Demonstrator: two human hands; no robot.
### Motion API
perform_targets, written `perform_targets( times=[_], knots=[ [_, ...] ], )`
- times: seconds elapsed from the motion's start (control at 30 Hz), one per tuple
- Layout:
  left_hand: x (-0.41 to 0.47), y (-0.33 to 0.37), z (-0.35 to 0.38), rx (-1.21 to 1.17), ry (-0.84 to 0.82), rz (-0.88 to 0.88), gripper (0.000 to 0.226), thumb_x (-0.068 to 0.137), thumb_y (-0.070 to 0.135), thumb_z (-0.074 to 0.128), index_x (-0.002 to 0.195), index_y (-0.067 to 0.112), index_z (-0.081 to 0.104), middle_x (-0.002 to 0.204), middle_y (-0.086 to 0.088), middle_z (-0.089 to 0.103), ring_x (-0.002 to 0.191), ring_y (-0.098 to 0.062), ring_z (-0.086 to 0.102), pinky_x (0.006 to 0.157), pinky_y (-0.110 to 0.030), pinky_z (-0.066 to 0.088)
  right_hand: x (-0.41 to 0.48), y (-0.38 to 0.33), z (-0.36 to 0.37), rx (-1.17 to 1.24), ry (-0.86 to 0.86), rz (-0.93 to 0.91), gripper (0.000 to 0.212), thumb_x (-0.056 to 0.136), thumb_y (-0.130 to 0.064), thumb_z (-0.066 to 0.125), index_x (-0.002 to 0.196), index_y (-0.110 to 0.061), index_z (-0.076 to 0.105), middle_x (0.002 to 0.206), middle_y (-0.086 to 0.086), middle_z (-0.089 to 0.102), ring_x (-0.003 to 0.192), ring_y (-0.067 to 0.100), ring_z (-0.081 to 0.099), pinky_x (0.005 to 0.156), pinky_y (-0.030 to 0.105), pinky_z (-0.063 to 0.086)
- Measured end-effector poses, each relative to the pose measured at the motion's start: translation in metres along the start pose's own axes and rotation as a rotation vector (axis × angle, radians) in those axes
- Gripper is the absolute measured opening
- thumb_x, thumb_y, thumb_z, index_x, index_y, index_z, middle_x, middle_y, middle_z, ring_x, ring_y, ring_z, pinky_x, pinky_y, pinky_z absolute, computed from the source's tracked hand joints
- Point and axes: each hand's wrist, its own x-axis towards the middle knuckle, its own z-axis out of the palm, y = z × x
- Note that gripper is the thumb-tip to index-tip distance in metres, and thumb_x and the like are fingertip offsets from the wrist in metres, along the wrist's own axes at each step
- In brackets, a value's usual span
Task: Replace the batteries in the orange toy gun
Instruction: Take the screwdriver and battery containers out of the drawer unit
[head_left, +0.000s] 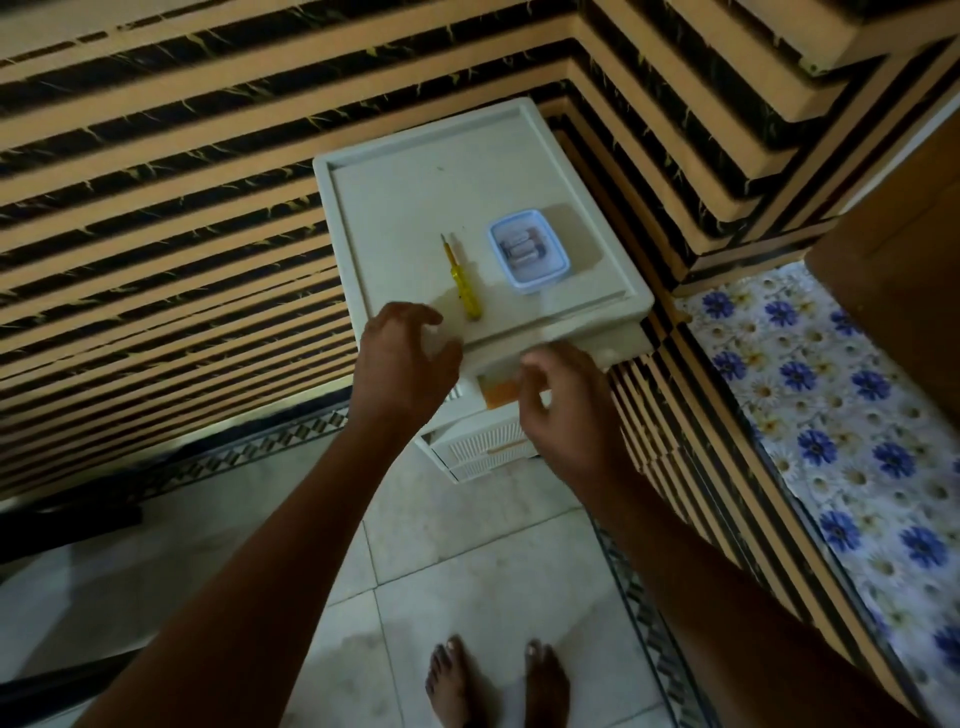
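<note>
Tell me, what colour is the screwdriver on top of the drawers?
Yellow. The screwdriver shows best in the head view.

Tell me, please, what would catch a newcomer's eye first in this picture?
The black-and-orange striped wall dominates the background. In the middle stands a white drawer unit, with a yellow screwdriver and a clear box of batteries on top. The left hand and right hand reach its front, where something orange shows just below the top.
</note>
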Motion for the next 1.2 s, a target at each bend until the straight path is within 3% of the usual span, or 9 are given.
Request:
perform_targets(
  times=[0.17,0.37,0.53,0.63,0.73,0.87,1.03,1.1,1.2],
  knots=[
    [-0.021,-0.021,-0.001,0.185,-0.195,0.147,0.062,0.091,0.032,0.074,0.147,0.016,0.054,0.163,-0.007,0.038,0.148,-0.028,0.039,0.122,-0.041,0.034,-0.014,0.017,0.0,-0.314,-0.277,-0.184,0.021,0.089,-0.018,0.06,0.11,-0.015,0.065,0.124,0.002,0.061,0.123,0.024,0.053,0.092,0.045,0.044],
    [-0.017,-0.017,-0.005,0.214,-0.18,0.187,0.053,0.095,0.023,0.071,0.145,0.014,0.057,0.162,-0.01,0.039,0.146,-0.031,0.043,0.12,-0.044,0.037,-0.007,0.002,-0.017,-0.465,-0.464,-0.184,0.021,0.088,-0.029,0.067,0.102,-0.014,0.066,0.112,0.007,0.057,0.107,0.032,0.052,0.087,0.049,0.042],
    [-0.017,-0.021,-0.006,0.241,-0.206,0.219,0.054,0.096,0.029,0.068,0.147,0.017,0.054,0.164,-0.007,0.036,0.146,-0.032,0.043,0.117,-0.05,0.041,-0.048,-0.001,-0.044,-0.485,-0.582,-0.174,0.026,0.061,-0.017,0.089,0.076,-0.015,0.069,0.08,0.005,0.061,0.076,0.031,0.063,0.071,0.046,0.045],
    [-0.015,-0.021,-0.006,0.248,-0.2,0.201,0.055,0.097,0.033,0.067,0.148,0.02,0.052,0.165,-0.004,0.035,0.146,-0.03,0.043,0.116,-0.05,0.042,-0.08,0.002,-0.056,-0.534,-0.725,-0.164,0.026,0.062,-0.028,0.089,0.072,-0.019,0.067,0.077,0.001,0.06,0.073,0.027,0.064,0.073,0.042,0.04],
    [-0.015,-0.021,-0.007,0.254,-0.199,0.198,0.057,0.097,0.036,0.066,0.149,0.021,0.051,0.166,-0.002,0.034,0.145,-0.029,0.044,0.115,-0.048,0.043,-0.102,0.004,-0.06,-0.611,-0.729,-0.163,0.037,0.051,-0.034,0.096,0.07,-0.02,0.068,0.074,0.0,0.059,0.066,0.024,0.063,0.06,0.043,0.046],
    [-0.017,-0.027,-0.004,0.279,-0.178,0.236,0.056,0.098,0.038,0.062,0.15,0.02,0.05,0.165,-0.003,0.034,0.145,-0.03,0.043,0.114,-0.049,0.045,-0.11,0.018,-0.042,-0.654,-0.753,-0.163,0.024,0.068,-0.027,0.088,0.082,-0.017,0.07,0.087,0.005,0.062,0.081,0.03,0.064,0.071,0.044,0.048],
    [-0.024,-0.042,0.004,0.25,-0.112,0.317,0.065,0.093,0.027,0.071,0.152,0.017,0.048,0.163,-0.009,0.038,0.146,-0.034,0.041,0.117,-0.055,0.04,-0.112,0.04,0.009,-0.844,-0.841,-0.159,0.055,0.046,-0.029,0.094,0.094,-0.011,0.074,0.102,0.011,0.064,0.09,0.031,0.066,0.066,0.046,0.055],
    [-0.025,-0.053,0.008,0.256,-0.1,0.36,0.074,0.087,0.024,0.077,0.154,0.016,0.045,0.164,-0.011,0.037,0.147,-0.035,0.04,0.117,-0.057,0.038,-0.107,0.046,0.03,-0.9,-0.865,-0.154,0.066,0.056,-0.028,0.09,0.115,-0.007,0.069,0.121,0.014,0.06,0.11,0.034,0.063,0.081,0.052,0.057],
    [-0.023,-0.066,0.013,0.322,-0.084,0.423,0.085,0.083,0.022,0.081,0.157,0.016,0.039,0.166,-0.011,0.032,0.151,-0.034,0.035,0.118,-0.057,0.036,-0.088,0.057,0.064,-0.855,-0.902,-0.138,0.073,0.083,-0.022,0.072,0.147,-0.004,0.041,0.153,0.019,0.032,0.142,0.039,0.037,0.108,0.06,0.043]
  ],
)
